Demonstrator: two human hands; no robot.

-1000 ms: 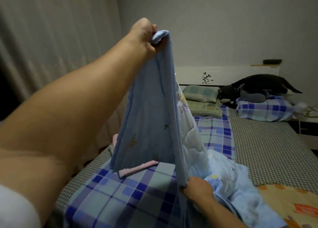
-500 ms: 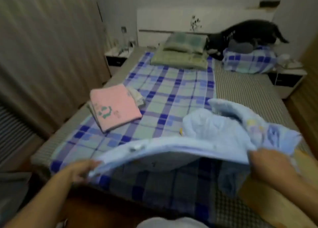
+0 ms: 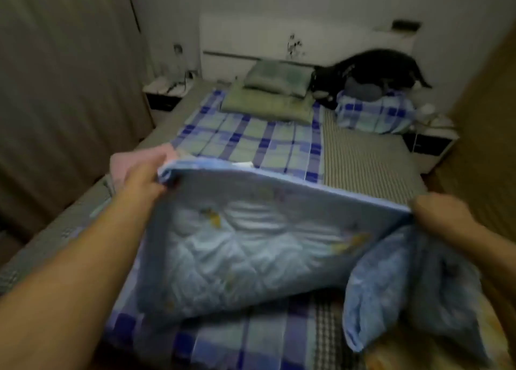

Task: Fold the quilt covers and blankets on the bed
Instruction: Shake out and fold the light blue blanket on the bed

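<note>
No readable text, labels, brands or numbers are seen anywhere. Only a dark floral mark is made out on the white headboard (image 3: 293, 44), and blurred cartoon prints on the light blue quilt (image 3: 251, 244); no letters.

A black cat (image 3: 365, 71) crouches at the head of the bed, against the white headboard (image 3: 251, 37), partly on a blue plaid pillow (image 3: 374, 112). Beside it two green pillows (image 3: 273, 90) lie stacked. A nightstand (image 3: 164, 93) stands at each side, the other one (image 3: 430, 138) carrying pale, blurred items. A beige curtain (image 3: 64, 76) hangs along the left.
</note>
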